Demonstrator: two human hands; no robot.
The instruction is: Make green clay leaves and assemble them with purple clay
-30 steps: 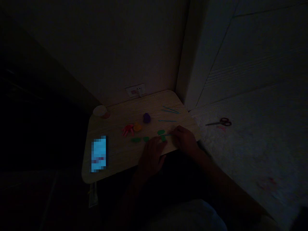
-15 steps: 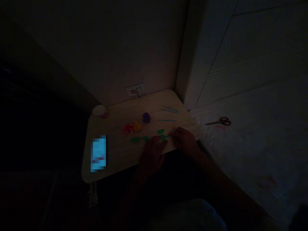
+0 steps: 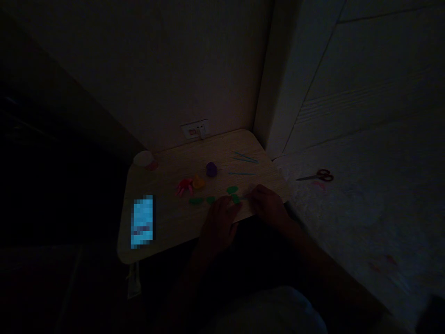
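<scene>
The scene is very dark. My left hand (image 3: pixel 219 222) and my right hand (image 3: pixel 266 204) rest close together at the near edge of a small wooden table (image 3: pixel 167 222). Between their fingertips lies a green clay piece (image 3: pixel 235 199) joined to a thin teal stick. Both hands look pinched on it, though the fingers are dim. Other green clay leaves (image 3: pixel 196 201) lie to the left and another green piece (image 3: pixel 232 189) just above. A red clay shape (image 3: pixel 184 186), an orange lump (image 3: pixel 199 183) and a purple lump (image 3: pixel 211 169) sit further back.
Thin teal sticks (image 3: pixel 245 158) lie at the table's far right. A lit phone (image 3: pixel 142 221) lies at the near left and a round white container (image 3: pixel 143 159) at the far left corner. Red-handled scissors (image 3: pixel 318 176) lie on the pale floor to the right. A wall socket (image 3: pixel 195 129) is behind.
Almost nothing differs. Both hands have stayed on the green piece, with only small finger movements and a slight shift of the view.
</scene>
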